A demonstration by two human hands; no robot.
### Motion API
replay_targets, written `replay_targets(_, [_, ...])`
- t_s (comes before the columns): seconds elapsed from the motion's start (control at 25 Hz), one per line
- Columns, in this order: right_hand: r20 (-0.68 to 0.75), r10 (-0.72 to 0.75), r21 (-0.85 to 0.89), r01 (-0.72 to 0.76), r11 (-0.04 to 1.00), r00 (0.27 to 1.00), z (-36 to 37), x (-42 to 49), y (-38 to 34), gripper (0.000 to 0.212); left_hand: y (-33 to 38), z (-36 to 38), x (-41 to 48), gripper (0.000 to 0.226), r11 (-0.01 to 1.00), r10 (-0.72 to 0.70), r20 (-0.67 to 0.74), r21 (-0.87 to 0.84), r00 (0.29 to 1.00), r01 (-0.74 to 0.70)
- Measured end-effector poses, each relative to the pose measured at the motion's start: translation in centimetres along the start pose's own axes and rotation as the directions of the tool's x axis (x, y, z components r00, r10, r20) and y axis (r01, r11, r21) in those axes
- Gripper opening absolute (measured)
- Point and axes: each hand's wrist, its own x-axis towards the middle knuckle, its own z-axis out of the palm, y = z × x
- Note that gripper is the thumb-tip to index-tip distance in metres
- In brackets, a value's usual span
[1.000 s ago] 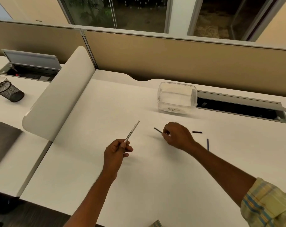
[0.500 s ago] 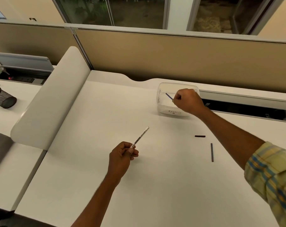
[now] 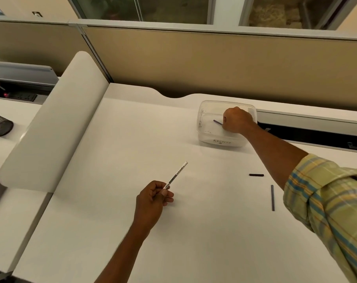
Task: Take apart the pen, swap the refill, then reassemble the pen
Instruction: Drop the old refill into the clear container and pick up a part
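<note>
Right hand, closed on the old refill, reaches into the bin. Left hand pinches the barrel. Discard step; next, probably release, then fetch the new refill near the cap.

Two bare forearms showing, no rings, watch or gloves visible. Left hand and forearm wearing nothing up to frame edge. Right arm wearing plaid sleeve: pale yellow-green, blue and orange stripes crossing, cuff pushed up above wrist, right hand bare.
</note>
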Motion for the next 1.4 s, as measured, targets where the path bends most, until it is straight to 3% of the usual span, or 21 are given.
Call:
replay_targets(0.16, [0.006, -0.028, -0.077, 0.028, 0.997, 1.0, 0.4, 0.4, 0.2, 0.023, 0.0, 0.4, 0.2, 0.031, 1.0, -0.005, 0.014, 0.019, 1.0, 0.005])
replay_targets(0.36, [-0.016, 0.01, -0.033, -0.01, 0.999, 1.0, -0.3, -0.2, 0.2, 0.024, 0.1, 0.3, -0.2, 0.03, 1.0, 0.002, 0.018, 0.029, 1.0, -0.003])
replay_targets(0.56, [-0.164, 0.015, 0.09, -0.001, 0.996, 0.986, -1.4, -3.3, 0.5, 0.012, 0.5, -0.1, -1.4, 0.025, 0.999, 0.025, 0.023, 0.043, 0.999, -0.026])
replay_targets(0.84, [-0.36, 0.064, 0.285, 0.044, 0.957, 0.931, -0.9, -13.4, 3.9, 0.019, 0.5, -0.3, -4.1, 0.03, 0.994, 0.062, 0.078, 0.087, 0.995, -0.069])
replay_targets(1.08, [-0.239, 0.219, 0.473, -0.084, 0.877, 0.946, 2.5, -21.4, 8.3, 0.016, 0.2, 0.3, -6.5, 0.03, 0.985, 0.094, 0.124, 0.13, 0.988, -0.11])
replay_targets(1.4, [-0.072, 0.344, 0.473, -0.271, 0.838, 0.936, 6.1, -27.7, 11.1, 0.013, 0.1, 1.4, -8.7, 0.032, 0.977, 0.127, 0.157, 0.151, 0.979, -0.151])
